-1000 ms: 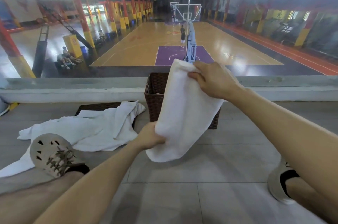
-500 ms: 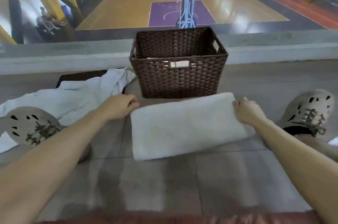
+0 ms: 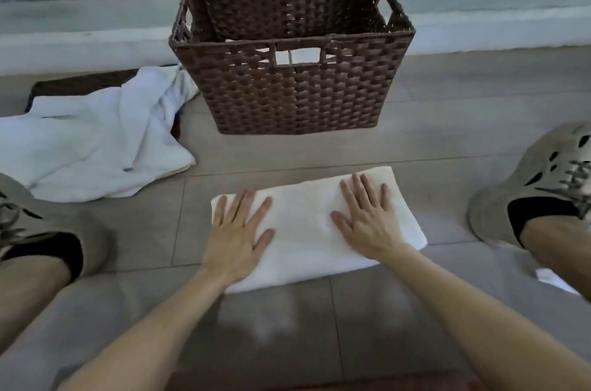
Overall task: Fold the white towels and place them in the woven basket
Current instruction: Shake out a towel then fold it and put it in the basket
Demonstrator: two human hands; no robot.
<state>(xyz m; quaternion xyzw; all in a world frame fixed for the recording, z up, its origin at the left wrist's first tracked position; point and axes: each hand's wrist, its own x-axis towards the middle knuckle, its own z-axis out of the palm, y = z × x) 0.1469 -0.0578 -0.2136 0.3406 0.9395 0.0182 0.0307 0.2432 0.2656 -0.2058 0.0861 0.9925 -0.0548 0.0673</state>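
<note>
A folded white towel (image 3: 303, 224) lies flat on the grey tiled floor in front of me. My left hand (image 3: 238, 230) presses on its left part with straight, spread fingers. My right hand (image 3: 367, 218) lies flat on its right part the same way. Just beyond the towel stands the dark brown woven basket (image 3: 297, 93); something white shows through its front handle hole. A heap of unfolded white towels (image 3: 96, 144) lies to the basket's left.
My shoes flank the work area, one at the left (image 3: 41, 230) and one at the right (image 3: 537, 189). A low concrete ledge (image 3: 80, 48) runs behind the basket, with a drop to a sports court beyond. A dark flat item (image 3: 73, 87) lies under the towel heap.
The towel was held up in the air, then laid on the floor by its ends. Both hands have let go of the edges and now press flat on top of it.
</note>
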